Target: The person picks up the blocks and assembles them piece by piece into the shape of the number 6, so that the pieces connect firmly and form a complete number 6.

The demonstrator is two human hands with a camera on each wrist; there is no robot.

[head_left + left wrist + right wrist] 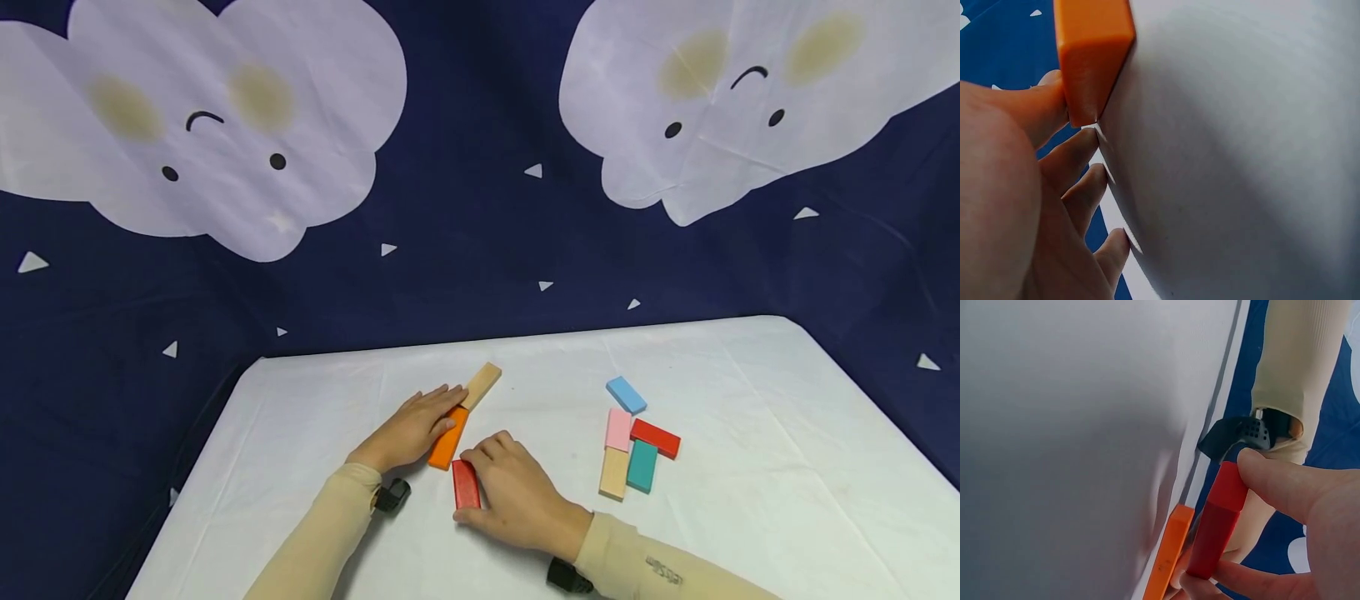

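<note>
My right hand (521,492) pinches a red block (466,485) end to end, thumb at its near end and fingertips at the far one. In the right wrist view the red block (1216,519) shows between thumb and fingers, close to the orange block (1169,553). That orange block (447,440) lies on the table, end against a plain wooden block (482,385) in a slanting line. My left hand (412,429) rests beside these two, fingers fairly straight. Its thumb touches the orange block (1094,69), and other fingertips reach the tabletop in the left wrist view.
On the right of the white table (750,400) lie a blue block (626,395), a pink block (618,429), a red block (656,438), a teal block (642,465) and a wooden block (613,473). A dark cloud-print cloth (480,167) hangs behind.
</note>
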